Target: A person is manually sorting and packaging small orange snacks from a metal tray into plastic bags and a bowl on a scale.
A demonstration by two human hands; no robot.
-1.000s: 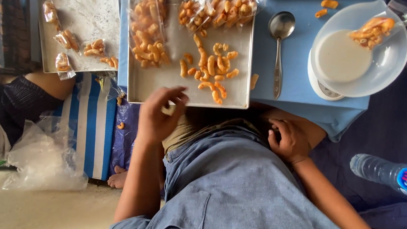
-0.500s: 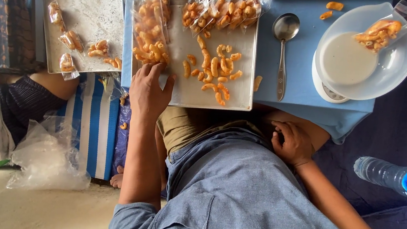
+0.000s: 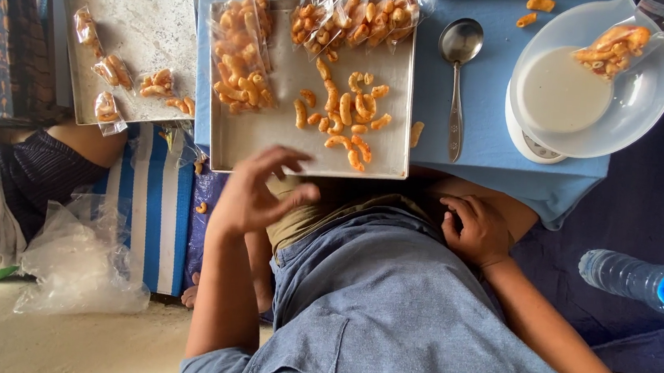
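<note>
Just beside the left hand (image 3: 254, 195) (fingers spread), clear snack bags (image 3: 238, 64) line the tray (image 3: 272, 136).

The left hand (image 3: 254, 191) is motion-blurred, its grip unreadable. The right hand (image 3: 478, 229) curls against the lap, palm hidden. The bottle (image 3: 647, 283) and the neighbour's arm (image 3: 68, 143) run off the edges. The tabletop (image 3: 481, 112) covers the knees.

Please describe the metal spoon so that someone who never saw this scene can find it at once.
Start at the blue table. Between the large metal tray of orange curled snacks and the white plate lies the spoon, bowl away from the person, handle toward them. It is the only cutlery there, shiny silver, directly on the blue surface.
</note>
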